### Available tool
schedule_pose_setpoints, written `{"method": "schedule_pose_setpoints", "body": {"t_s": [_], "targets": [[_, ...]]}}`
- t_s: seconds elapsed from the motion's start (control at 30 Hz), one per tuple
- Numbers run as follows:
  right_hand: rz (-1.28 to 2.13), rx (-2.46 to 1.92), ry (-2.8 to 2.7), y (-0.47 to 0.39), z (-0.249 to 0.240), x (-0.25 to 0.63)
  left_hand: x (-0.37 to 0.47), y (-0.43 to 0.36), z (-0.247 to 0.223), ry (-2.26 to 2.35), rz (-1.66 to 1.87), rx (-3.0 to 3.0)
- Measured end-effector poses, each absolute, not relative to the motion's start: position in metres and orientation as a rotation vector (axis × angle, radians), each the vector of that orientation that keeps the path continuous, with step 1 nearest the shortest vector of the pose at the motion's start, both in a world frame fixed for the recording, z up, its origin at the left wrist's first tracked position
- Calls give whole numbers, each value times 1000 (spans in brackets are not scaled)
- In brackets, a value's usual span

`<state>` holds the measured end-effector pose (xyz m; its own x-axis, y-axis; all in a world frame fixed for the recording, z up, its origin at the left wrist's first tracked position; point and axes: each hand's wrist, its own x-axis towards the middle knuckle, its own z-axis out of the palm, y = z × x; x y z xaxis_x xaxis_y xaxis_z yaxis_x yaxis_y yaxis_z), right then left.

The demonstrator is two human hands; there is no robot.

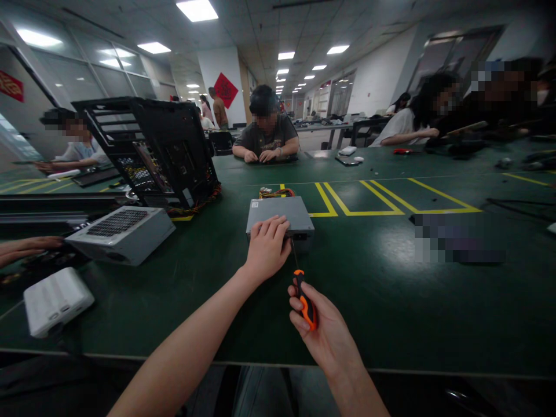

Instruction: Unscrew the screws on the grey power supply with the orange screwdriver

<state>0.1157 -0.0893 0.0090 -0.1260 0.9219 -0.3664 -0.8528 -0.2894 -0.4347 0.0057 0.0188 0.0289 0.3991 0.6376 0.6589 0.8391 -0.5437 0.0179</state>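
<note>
A grey computer power supply [292, 209] lies on the green table in front of me, its bundle of cables [282, 193] at the far side. My left hand [267, 248] grips its near edge, fingers over the top and thumb down by the front face. In my right hand [325, 318] is a screwdriver [304, 298] with an orange and black handle. Its shaft points up and away, the tip meeting the front face beside the power socket. Whether the tip sits in a screw is too small to tell.
To the left stand an open black computer case [174, 156], a second power supply [124, 231] and a white box-like device [57, 301]. Another person's hand [30, 248] reaches in beside them. Yellow tape lines [369, 213] mark the table. A person [267, 130] sits opposite.
</note>
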Motion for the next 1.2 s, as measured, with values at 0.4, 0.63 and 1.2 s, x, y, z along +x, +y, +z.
{"method": "schedule_pose_setpoints", "body": {"t_s": [0.4,0.63,1.2], "targets": [[1796,-695,-86,-90,15,116,6,19,29,-1287,-903,-2341],[1719,-665,-126,-90,9,115,5,19,30,-1287,-896,-2350],[1738,-660,-153,-90,8,116,6,18,30,-1297,-876,-2340]]}}
